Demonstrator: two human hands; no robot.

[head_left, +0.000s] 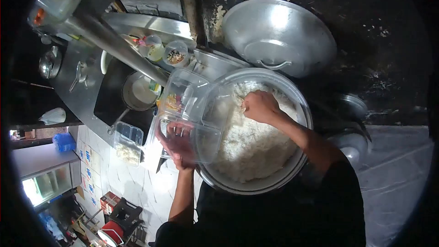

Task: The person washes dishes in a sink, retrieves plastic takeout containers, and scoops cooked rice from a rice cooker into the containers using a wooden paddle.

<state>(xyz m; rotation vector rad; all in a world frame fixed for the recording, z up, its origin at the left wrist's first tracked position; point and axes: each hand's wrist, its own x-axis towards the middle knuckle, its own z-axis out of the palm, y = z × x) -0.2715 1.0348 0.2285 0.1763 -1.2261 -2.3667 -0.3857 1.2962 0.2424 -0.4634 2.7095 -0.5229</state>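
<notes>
A large round metal pot (305, 148) holds a mass of white, rice-like food (256, 144). Over its upper part my right hand (261, 106) is closed, its fingertips in the white food; whether they grip any of it is hard to see. My left hand (176, 144) supports a clear plastic compartment container (208, 130) from below, seen through the plastic. The container is tilted and overlaps the pot's left rim. Its compartments show no food that I can make out.
A big metal wok (292, 32) leans behind the pot. Left are a saucepan (141, 92), a clear tray with white food (128, 144), a cup of chopped bits (176, 54) and a slanting metal pipe (109, 36). Metal lids (350, 148) are at right.
</notes>
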